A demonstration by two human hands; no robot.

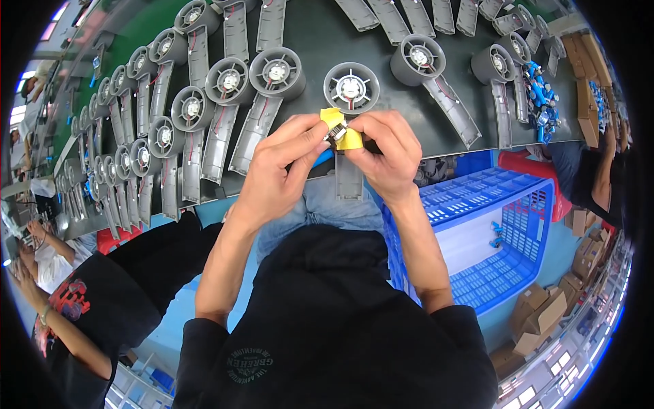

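Note:
Close in front of me, both hands meet over the handle of a grey fan housing [351, 87] with a round ringed head and a white hub. My left hand [283, 160] pinches a small dark and silvery electronic part [336, 133]. From the other side, my right hand [390, 151] has its thumb and forefinger closed on yellow tape [350, 141] around that part. Another flap of the yellow shows above the fingertips. A blue piece [323, 157] sticks out beside my left fingers, mostly hidden. Below my hands, the lower handle [349, 180] juts over the table edge.
Several similar grey fan housings [276, 73] stand in rows on the dark green table [320, 34]. Blue wired parts [542, 102] lie heaped at the right. A blue crate [470, 204] stands beside my right knee, cardboard boxes [538, 317] beyond. A co-worker [116, 293] sits close at left.

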